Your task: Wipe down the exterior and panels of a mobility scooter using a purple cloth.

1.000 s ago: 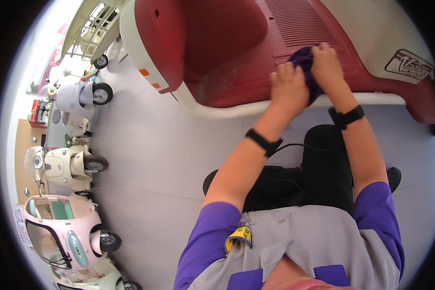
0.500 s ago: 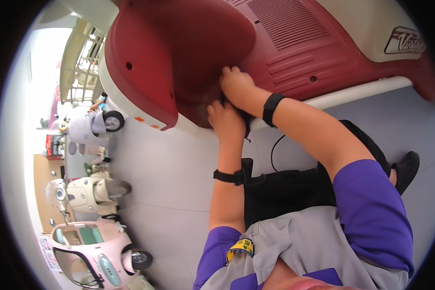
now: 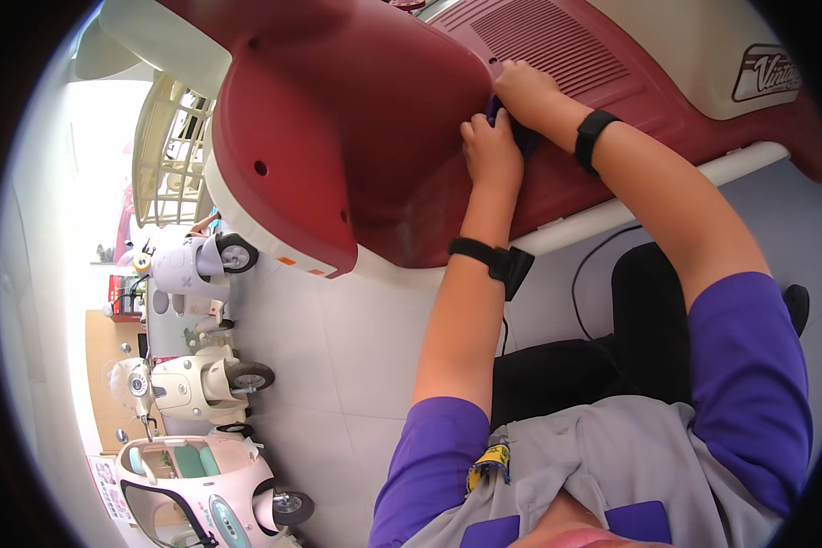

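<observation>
Both hands are at a dark purple cloth on the red inner body of a scooter, where its front shield meets the ribbed footboard. My left hand has its fingers curled on the cloth's near-left side. A little farther and to the right, my right hand is closed over the cloth's upper end, against the red plastic. My hands cover most of the cloth; a loose part hangs below them. A black strap is on each forearm.
Along the scooter's near side runs a white edge. A pale basket is at its front. To the left stand a lavender scooter, a cream scooter and a pink vehicle. A thin black cable loops near my legs.
Both hands have moved right and farther away, with the cloth, from the lower corner of the shield to the edge of the footboard. The view has shifted slightly.
</observation>
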Available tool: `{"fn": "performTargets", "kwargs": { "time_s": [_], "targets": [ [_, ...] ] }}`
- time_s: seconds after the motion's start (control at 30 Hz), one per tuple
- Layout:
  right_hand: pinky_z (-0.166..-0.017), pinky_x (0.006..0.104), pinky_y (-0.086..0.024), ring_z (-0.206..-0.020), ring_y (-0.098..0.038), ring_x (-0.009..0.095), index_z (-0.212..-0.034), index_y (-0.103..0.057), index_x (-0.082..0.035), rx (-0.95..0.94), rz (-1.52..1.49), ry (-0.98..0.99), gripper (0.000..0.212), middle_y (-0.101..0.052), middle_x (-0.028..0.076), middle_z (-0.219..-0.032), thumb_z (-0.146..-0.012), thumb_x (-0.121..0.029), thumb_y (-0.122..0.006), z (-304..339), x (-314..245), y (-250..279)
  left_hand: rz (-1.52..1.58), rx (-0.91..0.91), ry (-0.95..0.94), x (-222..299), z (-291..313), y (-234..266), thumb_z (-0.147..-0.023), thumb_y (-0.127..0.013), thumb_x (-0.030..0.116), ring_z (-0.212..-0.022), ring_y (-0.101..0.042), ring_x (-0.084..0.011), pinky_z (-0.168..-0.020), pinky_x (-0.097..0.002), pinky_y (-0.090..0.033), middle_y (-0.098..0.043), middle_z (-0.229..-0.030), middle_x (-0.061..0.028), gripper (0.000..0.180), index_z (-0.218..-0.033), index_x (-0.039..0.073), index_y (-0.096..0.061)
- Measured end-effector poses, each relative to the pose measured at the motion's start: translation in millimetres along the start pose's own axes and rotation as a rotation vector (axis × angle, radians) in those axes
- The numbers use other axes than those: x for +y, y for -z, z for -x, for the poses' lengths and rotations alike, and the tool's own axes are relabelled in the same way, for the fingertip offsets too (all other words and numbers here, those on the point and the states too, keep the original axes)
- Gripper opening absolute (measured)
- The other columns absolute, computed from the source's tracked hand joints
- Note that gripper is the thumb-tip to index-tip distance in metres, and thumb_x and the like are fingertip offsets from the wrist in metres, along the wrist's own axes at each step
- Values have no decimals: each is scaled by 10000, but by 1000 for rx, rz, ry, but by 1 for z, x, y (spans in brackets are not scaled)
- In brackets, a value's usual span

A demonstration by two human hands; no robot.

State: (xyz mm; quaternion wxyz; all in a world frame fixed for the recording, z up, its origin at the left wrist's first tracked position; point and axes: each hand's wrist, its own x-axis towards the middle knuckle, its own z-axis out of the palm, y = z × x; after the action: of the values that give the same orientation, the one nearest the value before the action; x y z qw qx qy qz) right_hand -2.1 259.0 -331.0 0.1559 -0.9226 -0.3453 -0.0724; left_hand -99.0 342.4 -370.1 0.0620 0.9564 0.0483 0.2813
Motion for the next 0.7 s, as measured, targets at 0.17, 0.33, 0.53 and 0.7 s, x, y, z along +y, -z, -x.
{"fn": "performTargets", "kwargs": {
  "time_s": [0.17,0.33,0.53,0.7],
  "targets": [
    [-898,366,-522,-1134,-573,293,-1066,-694,-44,-67,125,58,249,-637,133,-1119,-855,-151,-616,-19,-2,-7,-73,-148,39,3,-18,0,-905,-490,134,-1022,-507,-392,-844,-466,-474,-530,-1064,-175,219,-1069,89,-629],
    [-929,367,-497,-1156,-551,275,-1073,-701,-62,-144,86,125,255,-590,123,-1217,-860,-171,-613,0,-9,-5,-61,-175,23,-14,-7,12,-883,-496,107,-1017,-513,-392,-843,-481,-471,-535,-1051,-180,230,-1066,90,-633],
    [-741,360,-510,-859,-663,286,-915,-742,-109,-239,279,435,211,-706,98,-917,-850,-211,-569,37,-68,-8,-167,-300,112,-19,45,59,-866,-502,103,-1016,-526,-378,-853,-485,-459,-554,-1055,-183,224,-1022,18,-638],
    [-705,364,-509,-877,-663,272,-831,-738,-118,-129,85,539,174,-706,98,-919,-809,-193,-582,81,-114,-15,-231,-233,204,-20,107,98,-842,-518,106,-978,-542,-362,-830,-470,-453,-575,-992,-167,225,-975,-26,-642]
  ]
}}
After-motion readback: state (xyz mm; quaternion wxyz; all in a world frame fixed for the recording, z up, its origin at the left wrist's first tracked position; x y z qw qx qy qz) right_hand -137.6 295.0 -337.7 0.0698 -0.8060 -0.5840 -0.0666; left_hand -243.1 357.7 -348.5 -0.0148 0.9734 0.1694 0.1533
